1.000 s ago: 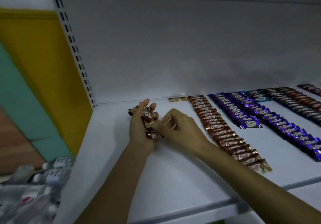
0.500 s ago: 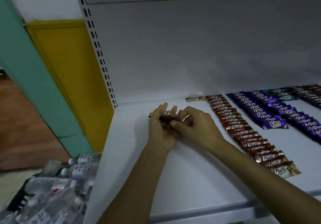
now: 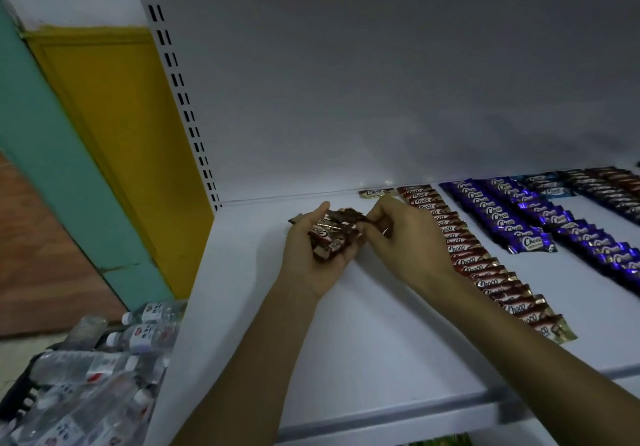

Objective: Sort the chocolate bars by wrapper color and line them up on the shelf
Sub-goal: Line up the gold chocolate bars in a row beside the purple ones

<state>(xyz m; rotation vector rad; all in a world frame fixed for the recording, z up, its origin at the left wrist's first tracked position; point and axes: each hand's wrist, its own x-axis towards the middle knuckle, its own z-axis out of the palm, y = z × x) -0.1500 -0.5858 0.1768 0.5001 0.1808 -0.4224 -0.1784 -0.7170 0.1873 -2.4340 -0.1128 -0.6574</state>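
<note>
My left hand (image 3: 311, 258) holds a small bunch of brown-wrapped chocolate bars (image 3: 329, 236) above the white shelf (image 3: 346, 341). My right hand (image 3: 405, 238) pinches the end of one brown bar (image 3: 348, 216) at the top of that bunch. A single gold-brown bar (image 3: 375, 192) lies at the shelf's back. To its right a long row of red-brown bars (image 3: 478, 265) runs from back to front. Further right lie rows of purple bars (image 3: 502, 217), a few blue bars (image 3: 550, 187) and dark brown bars (image 3: 609, 186).
The shelf's grey back panel (image 3: 381, 99) and a slotted upright (image 3: 183, 99) rise behind. A pile of plastic water bottles (image 3: 97, 376) sits low at the left. A yellow and teal wall (image 3: 104, 134) stands left of the shelf.
The view has shifted left, so the rows sit further right. My right hand has moved up to the top bar of the bunch in my left hand.
</note>
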